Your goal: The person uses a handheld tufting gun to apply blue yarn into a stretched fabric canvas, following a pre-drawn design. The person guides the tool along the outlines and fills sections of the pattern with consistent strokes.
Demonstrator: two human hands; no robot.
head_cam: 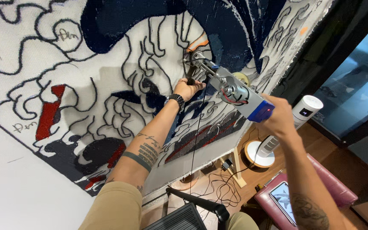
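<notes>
A tufting gun (231, 90), metal with a blue rear body and red wires, presses its tip against a large stretched cloth (86, 76) showing a black, navy, white and red line design. My left hand (187, 88), with a dark watch on the wrist, grips the gun's front handle close to the cloth. At the back of the gun my right hand (280, 117) holds the blue end. A thin dark yarn strand (196, 140) hangs down from the gun.
A white tower fan (286, 127) stands on the wooden floor beside the frame's wooden leg (237, 168). Cables (218, 187) lie tangled on the floor. A maroon stool (320, 187) carries a tablet (284, 200). A black chair armrest (201, 204) is near my knees.
</notes>
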